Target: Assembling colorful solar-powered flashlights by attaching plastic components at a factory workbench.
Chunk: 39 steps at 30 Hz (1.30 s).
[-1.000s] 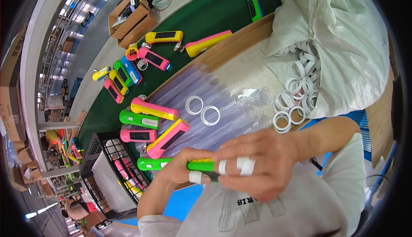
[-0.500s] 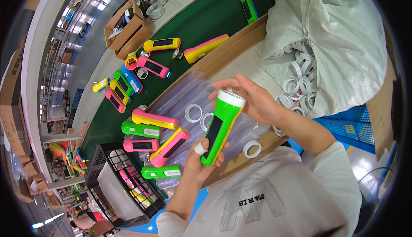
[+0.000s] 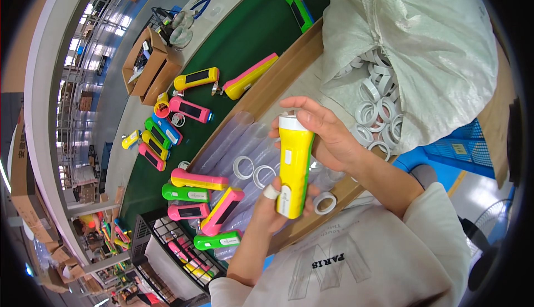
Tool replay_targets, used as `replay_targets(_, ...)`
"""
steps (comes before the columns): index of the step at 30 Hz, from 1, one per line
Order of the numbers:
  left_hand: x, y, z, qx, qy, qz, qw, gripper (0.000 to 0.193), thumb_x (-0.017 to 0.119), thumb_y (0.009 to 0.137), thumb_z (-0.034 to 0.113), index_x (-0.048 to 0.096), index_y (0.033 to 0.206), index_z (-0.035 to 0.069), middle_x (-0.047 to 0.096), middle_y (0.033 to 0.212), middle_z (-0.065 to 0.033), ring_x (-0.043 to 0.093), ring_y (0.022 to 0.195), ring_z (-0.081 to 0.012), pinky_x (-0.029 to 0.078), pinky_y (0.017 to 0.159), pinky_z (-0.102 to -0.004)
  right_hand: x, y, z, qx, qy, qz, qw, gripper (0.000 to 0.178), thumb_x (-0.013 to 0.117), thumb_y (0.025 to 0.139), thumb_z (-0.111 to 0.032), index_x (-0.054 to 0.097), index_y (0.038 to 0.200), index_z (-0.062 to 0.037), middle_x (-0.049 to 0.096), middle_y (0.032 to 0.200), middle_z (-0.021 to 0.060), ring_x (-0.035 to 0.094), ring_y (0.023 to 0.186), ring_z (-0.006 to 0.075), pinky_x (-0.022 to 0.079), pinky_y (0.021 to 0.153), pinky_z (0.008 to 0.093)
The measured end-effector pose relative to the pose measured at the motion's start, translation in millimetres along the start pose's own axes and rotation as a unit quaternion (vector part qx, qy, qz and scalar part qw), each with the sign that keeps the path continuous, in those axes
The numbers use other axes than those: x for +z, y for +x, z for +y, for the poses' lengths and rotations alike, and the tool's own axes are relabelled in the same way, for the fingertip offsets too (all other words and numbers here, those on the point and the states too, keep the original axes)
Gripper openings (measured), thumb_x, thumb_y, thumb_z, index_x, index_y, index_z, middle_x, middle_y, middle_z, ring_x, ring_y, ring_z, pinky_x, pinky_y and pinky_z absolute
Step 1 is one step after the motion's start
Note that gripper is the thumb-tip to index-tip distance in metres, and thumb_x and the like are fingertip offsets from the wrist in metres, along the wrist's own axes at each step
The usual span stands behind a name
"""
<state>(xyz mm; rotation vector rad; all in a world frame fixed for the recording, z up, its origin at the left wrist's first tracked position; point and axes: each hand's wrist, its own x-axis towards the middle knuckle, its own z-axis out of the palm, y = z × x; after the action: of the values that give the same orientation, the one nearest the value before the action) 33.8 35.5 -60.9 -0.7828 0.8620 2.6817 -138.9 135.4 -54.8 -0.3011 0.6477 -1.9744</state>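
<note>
A flashlight (image 3: 295, 165), yellow in front and green along its side, stands upright between my hands with its white-ringed head on top. My left hand (image 3: 269, 213) is closed around the lower handle, and white tape or a bandage wraps its thumb. My right hand (image 3: 334, 137) curls around the head; its thumb is at the white ring and some fingers pass behind. A switch and a pale label face me. Loose white rings (image 3: 243, 168) lie on clear plastic tubes (image 3: 225, 145) just beyond, and another white ring (image 3: 324, 202) sits near the tray's close edge.
A woven sack (image 3: 406, 45) spills white rings (image 3: 378, 107) at the right. More flashlights (image 3: 191, 108) lie on the green belt (image 3: 233, 45). A black crate (image 3: 167, 262) stands at the lower left, a cardboard box (image 3: 149, 70) at the far left. The tray's cardboard rim (image 3: 267, 73) runs diagonally.
The flashlight has turned about its length, so its yellow side with the switch now faces me instead of the green side with the dark panel. It is more upright.
</note>
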Motion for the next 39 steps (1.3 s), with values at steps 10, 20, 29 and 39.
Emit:
replay_targets(10, 36, -10, -36, -0.022, -0.185, -0.174, 0.967, 0.053, 0.079, 0.076, 0.028, 0.047, 0.112, 0.005, 0.056, 0.071, -0.0095, 0.053, 0.05, -0.0178, 0.044, 0.039, -0.0272, 7, -13, 15, -0.039, 0.058, -0.002, 0.998, 0.029, 0.069, 0.078, -0.028, 0.044, 0.084, -0.0135, 0.06, 0.1, 0.0149, 0.063, 0.101, 0.0318, 0.049, 0.094, 0.0445)
replay_targets(20, 4, -1, -36, 0.285, 0.527, 0.146, 0.787, 0.043, 0.078, 0.074, 0.012, 0.053, 0.108, 0.002, 0.062, 0.087, -0.0057, 0.062, 0.063, -0.0222, 0.05, 0.06, -0.0315, 14, -23, 26, -0.096, -0.017, 0.097, 0.99, 0.022, 0.066, 0.084, -0.008, 0.044, 0.085, -0.0092, 0.061, 0.095, 0.0148, 0.065, 0.094, 0.0265, 0.052, 0.083, 0.0386)
replay_targets(29, -8, 21, 45, 0.084, 0.1, -0.03, 0.991, 0.061, 0.072, 0.076, 0.035, 0.046, 0.121, 0.004, 0.058, 0.09, -0.0106, 0.057, 0.053, -0.0175, 0.044, 0.036, -0.0262, -36, -27, -30, -0.266, -0.638, 0.216, 0.689, 0.033, 0.068, 0.086, -0.026, 0.055, 0.106, -0.003, 0.058, 0.107, 0.0147, 0.058, 0.098, 0.0275, 0.047, 0.086, 0.0364)
replay_targets(39, -3, 172, 209, 0.258, 0.356, 0.109, 0.892, 0.051, 0.047, 0.096, 0.043, 0.049, 0.126, 0.002, 0.065, 0.101, -0.0142, 0.062, 0.083, -0.0182, 0.05, 0.071, -0.0319, -89, -39, -60, -0.106, -0.943, 0.147, 0.28, 0.027, 0.07, 0.064, -0.01, 0.066, 0.088, 0.0012, 0.06, 0.108, 0.0159, 0.051, 0.106, 0.0279, 0.043, 0.087, 0.034)
